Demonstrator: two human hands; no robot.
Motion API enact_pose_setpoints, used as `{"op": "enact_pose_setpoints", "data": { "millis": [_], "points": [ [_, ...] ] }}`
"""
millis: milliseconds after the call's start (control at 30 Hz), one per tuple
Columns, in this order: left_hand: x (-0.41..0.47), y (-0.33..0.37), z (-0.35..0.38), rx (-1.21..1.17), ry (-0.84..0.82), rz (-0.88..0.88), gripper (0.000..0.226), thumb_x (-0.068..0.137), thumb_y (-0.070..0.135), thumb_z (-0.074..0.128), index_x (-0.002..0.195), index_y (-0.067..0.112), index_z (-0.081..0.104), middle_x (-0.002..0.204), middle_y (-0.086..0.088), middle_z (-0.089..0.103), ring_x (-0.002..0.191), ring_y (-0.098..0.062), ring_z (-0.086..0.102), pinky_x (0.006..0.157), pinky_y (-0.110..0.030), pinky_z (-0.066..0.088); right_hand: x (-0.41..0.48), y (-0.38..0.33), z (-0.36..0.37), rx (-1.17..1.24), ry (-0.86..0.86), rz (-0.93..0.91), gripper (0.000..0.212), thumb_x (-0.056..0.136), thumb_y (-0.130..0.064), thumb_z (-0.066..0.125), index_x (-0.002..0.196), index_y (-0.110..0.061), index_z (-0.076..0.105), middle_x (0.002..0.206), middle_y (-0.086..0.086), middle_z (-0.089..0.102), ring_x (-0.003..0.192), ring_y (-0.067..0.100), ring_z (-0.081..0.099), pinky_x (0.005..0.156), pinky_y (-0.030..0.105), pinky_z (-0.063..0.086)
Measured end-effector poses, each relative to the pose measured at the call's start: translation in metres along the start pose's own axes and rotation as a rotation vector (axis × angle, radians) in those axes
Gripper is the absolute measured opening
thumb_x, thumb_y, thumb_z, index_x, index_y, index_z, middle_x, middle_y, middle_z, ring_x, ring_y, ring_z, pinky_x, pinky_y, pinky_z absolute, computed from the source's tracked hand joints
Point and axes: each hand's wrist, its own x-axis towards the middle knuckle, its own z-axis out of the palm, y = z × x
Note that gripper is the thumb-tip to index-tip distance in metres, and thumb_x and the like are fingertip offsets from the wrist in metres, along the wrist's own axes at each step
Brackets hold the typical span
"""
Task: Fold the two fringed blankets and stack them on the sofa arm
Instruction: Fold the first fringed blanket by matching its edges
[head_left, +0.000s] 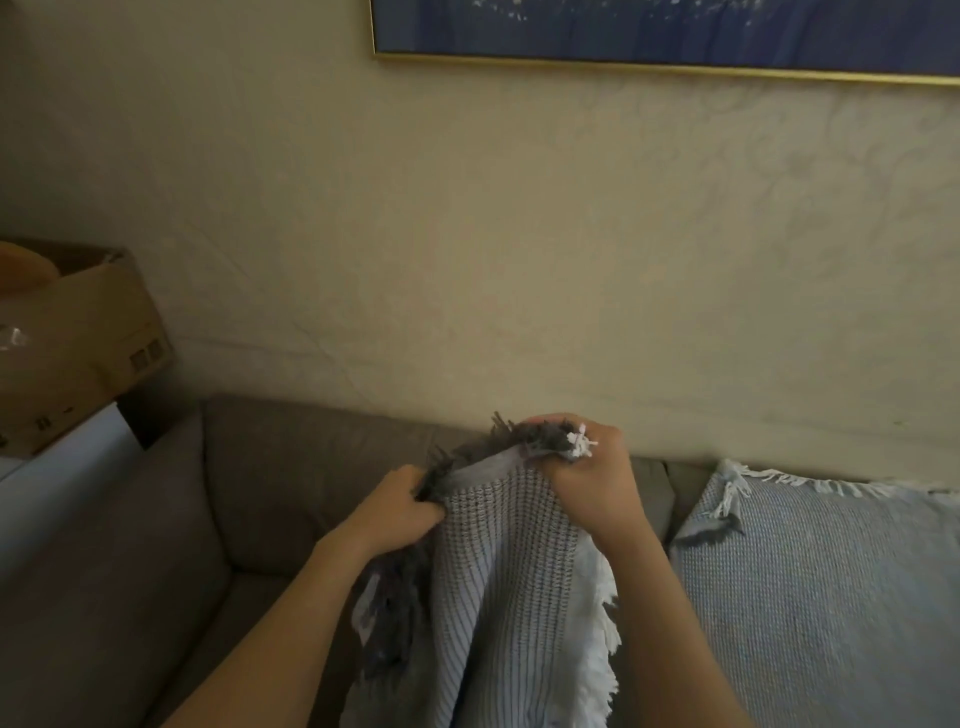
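A grey-and-white striped fringed blanket (498, 587) hangs in front of me over the grey sofa (291, 467). My left hand (402, 506) grips its top edge by the dark fringe. Slightly higher and to the right, my right hand (587, 473) clutches the other bunched corner, with dark and white tassels sticking out of the fist. White fringe runs down the blanket's right side. A second, light blue fringed blanket (810, 582) lies spread over the sofa back and seat at right. The sofa arm (93, 561) is at left.
A cardboard box (78, 343) stands on a white surface beyond the sofa arm at far left. A cream wall rises behind the sofa, with a gold-framed blue picture (665, 31) at top right.
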Motion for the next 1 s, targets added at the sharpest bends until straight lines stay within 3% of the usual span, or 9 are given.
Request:
{"op": "enact_pose_setpoints", "data": {
  "millis": [133, 300, 400, 467, 600, 700, 833, 900, 1000],
  "points": [
    [-0.004, 0.002, 0.008, -0.104, 0.014, 0.087, 0.030, 0.105, 0.013, 0.054, 0.076, 0.014, 0.062, 0.072, -0.003, 0.065, 0.069, -0.014, 0.060, 0.071, -0.036, 0.045, 0.001, 0.008, -0.008, -0.165, 0.022, 0.019, 0.041, 0.083, -0.002, 0.076, 0.100, -0.038, 0.081, 0.090, -0.028, 0.073, 0.087, -0.009, 0.070, 0.074, 0.013, 0.057],
    [-0.007, 0.031, -0.001, -0.182, -0.042, 0.203, 0.021, 0.092, 0.035, 0.083, 0.074, 0.025, 0.077, 0.068, 0.009, 0.070, 0.067, -0.006, 0.068, 0.062, -0.020, 0.047, -0.004, 0.019, -0.024, -0.330, -0.018, 0.012, 0.034, 0.081, -0.003, 0.077, 0.098, -0.032, 0.082, 0.077, -0.022, 0.075, 0.069, -0.001, 0.069, 0.056, 0.025, 0.056],
    [0.002, 0.038, 0.000, -0.099, 0.114, 0.297, 0.008, 0.087, 0.030, 0.087, 0.093, 0.025, 0.086, 0.084, 0.008, 0.081, 0.084, -0.008, 0.077, 0.074, -0.037, 0.062, -0.006, 0.020, -0.023, -0.347, -0.160, 0.047, 0.033, 0.083, -0.004, 0.074, 0.110, -0.022, 0.080, 0.092, -0.010, 0.078, 0.082, 0.014, 0.072, 0.067, 0.024, 0.059],
    [0.005, 0.040, 0.001, -0.037, 0.221, 0.357, 0.016, 0.086, 0.019, 0.087, 0.100, 0.025, 0.086, 0.089, 0.012, 0.081, 0.086, -0.002, 0.075, 0.076, -0.039, 0.063, -0.006, 0.017, -0.022, -0.462, -0.227, 0.064, 0.044, 0.079, -0.020, 0.072, 0.123, -0.023, 0.072, 0.101, -0.005, 0.077, 0.093, 0.022, 0.071, 0.080, 0.037, 0.062],
    [0.005, 0.053, 0.003, 0.069, 0.275, 0.438, 0.032, 0.083, 0.010, 0.076, 0.103, 0.032, 0.085, 0.090, 0.016, 0.081, 0.084, 0.002, 0.074, 0.073, -0.039, 0.064, -0.007, 0.011, -0.013, -0.703, -0.356, 0.078, 0.049, 0.066, -0.023, 0.062, 0.116, -0.026, 0.061, 0.096, -0.003, 0.068, 0.095, 0.033, 0.064, 0.080, 0.040, 0.054],
    [0.003, 0.062, 0.003, 0.089, 0.252, 0.457, 0.035, 0.078, 0.017, 0.068, 0.102, 0.034, 0.085, 0.082, 0.015, 0.080, 0.074, -0.004, 0.074, 0.064, -0.042, 0.062, -0.007, 0.007, 0.002, -0.514, -0.341, 0.061, 0.054, 0.067, -0.020, 0.063, 0.121, -0.025, 0.063, 0.103, -0.001, 0.074, 0.096, 0.024, 0.067, 0.076, 0.040, 0.058],
    [0.001, 0.062, -0.002, 0.024, 0.267, 0.471, 0.024, 0.080, 0.020, 0.071, 0.096, 0.029, 0.086, 0.077, 0.011, 0.078, 0.069, -0.010, 0.073, 0.060, -0.042, 0.059, -0.008, 0.009, 0.020, -0.400, -0.171, 0.036, 0.006, 0.071, -0.005, 0.059, 0.074, -0.007, 0.064, 0.057, 0.008, 0.056, 0.050, 0.023, 0.045, 0.049, 0.038, 0.036],
    [-0.001, 0.061, -0.005, -0.020, 0.246, 0.473, 0.015, 0.083, 0.014, 0.077, 0.079, 0.027, 0.084, 0.063, 0.011, 0.071, 0.057, -0.004, 0.060, 0.051, -0.035, 0.049, -0.009, 0.009, 0.026, -0.367, -0.081, 0.005, 0.009, 0.068, -0.007, 0.057, 0.070, -0.001, 0.063, 0.052, 0.012, 0.050, 0.047, 0.024, 0.035, 0.047, 0.041, 0.030],
    [-0.002, 0.060, -0.005, -0.074, 0.266, 0.441, 0.036, 0.087, 0.015, 0.081, 0.060, 0.038, 0.073, 0.051, 0.015, 0.059, 0.052, 0.004, 0.045, 0.051, -0.022, 0.037, -0.010, 0.001, 0.030, -0.300, -0.063, 0.020, 0.010, 0.069, 0.001, 0.054, 0.064, -0.008, 0.055, 0.051, 0.006, 0.046, 0.046, 0.019, 0.031, 0.047, 0.034, 0.022]
  ]
}}
